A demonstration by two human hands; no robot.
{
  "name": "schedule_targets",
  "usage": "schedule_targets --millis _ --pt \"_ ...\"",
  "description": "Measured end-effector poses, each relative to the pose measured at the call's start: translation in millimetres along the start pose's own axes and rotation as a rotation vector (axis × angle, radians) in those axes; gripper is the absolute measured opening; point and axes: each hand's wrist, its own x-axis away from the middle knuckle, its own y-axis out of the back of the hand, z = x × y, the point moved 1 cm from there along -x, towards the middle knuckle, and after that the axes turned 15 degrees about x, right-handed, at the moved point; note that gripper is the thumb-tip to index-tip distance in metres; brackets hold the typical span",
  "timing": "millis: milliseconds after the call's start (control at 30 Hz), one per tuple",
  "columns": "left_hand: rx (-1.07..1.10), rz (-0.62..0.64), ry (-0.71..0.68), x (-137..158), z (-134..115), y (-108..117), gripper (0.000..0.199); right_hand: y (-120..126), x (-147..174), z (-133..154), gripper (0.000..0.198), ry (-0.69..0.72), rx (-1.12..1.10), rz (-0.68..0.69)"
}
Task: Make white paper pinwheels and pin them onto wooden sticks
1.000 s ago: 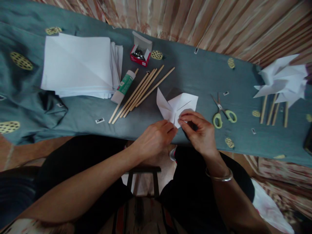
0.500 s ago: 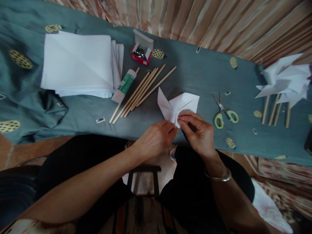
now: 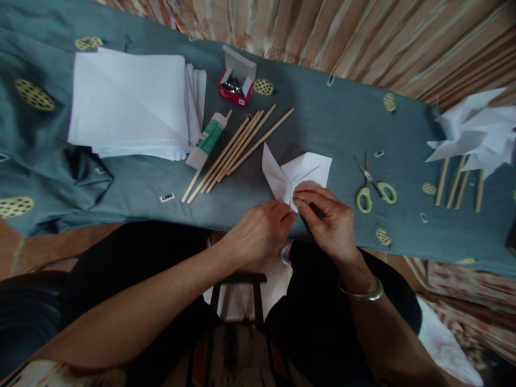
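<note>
A partly folded white paper pinwheel is at the table's near edge, its cut blades pointing away from me. My left hand is closed on its lower left edge. With thumb and fingertips, my right hand pinches the paper near its middle. The fingers hide the spot where the folds meet. Left of the pinwheel lie several thin wooden sticks and a green-and-white glue tube resting over one of them. Scissors with light green handles lie open to the right.
A stack of white paper lies at the left. Behind the sticks stands an open red box of small shiny metal pieces. Finished-looking white pinwheels on sticks lie at the far right. A green cloth with pineapple prints covers the table.
Both hands keep their hold on the paper with hardly any movement. The view has shifted very slightly.
</note>
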Motion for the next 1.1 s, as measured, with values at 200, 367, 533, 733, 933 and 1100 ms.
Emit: schedule_targets --millis 200,367,533,733,933,1100 --pt "0.001 -0.010 -0.001 0.2 1.4 -1.5 0.017 0.3 0.2 2.1 0.014 -0.002 0.021 -0.020" --pt "0.016 0.003 0.012 -0.2 1.3 -0.9 0.018 -0.2 0.6 2.5 0.014 0.004 0.037 -0.026" --pt "0.023 0.003 0.022 -0.9 1.1 0.3 0.017 -0.7 0.3 4.3 0.018 0.019 0.088 -0.031" --pt "0.024 -0.004 0.021 -2.0 0.7 -0.1 0.017 -2.0 2.5 4.1 0.022 0.071 0.199 -0.037" --pt "0.048 -0.002 0.027 -2.0 1.4 -0.9 0.018 -4.2 5.7 2.1 0.030 0.107 0.302 -0.029" --pt "0.051 0.010 0.043 -1.8 1.2 -1.5 0.018 -5.4 3.6 4.1 0.040 0.131 0.333 -0.016"
